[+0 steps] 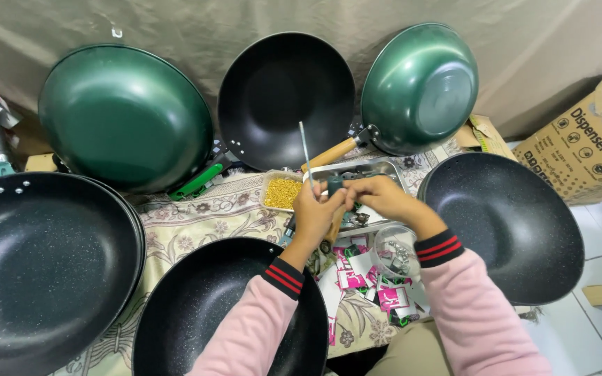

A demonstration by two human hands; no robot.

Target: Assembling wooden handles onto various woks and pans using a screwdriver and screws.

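Observation:
My left hand (315,212) and my right hand (377,197) meet over a patterned cloth (203,216). Together they grip a small dark green handle piece (336,184). A thin silvery rod (306,153) sticks up from my left hand's fingers. Just beyond the hands lies a metal tray (384,167) of small dark parts and a clear tub of yellow bits (281,192). Pink and white packets (367,278) and a clear plastic bag (393,252) lie under my right wrist. Both sleeves are pink with dark striped cuffs.
Several woks ring the cloth: a black one (36,264) at left, one (203,313) under my left arm, one (517,223) at right. Two green woks (127,115) (419,87) and a black one (283,97) lean on the backdrop. A cardboard box (587,139) stands at right.

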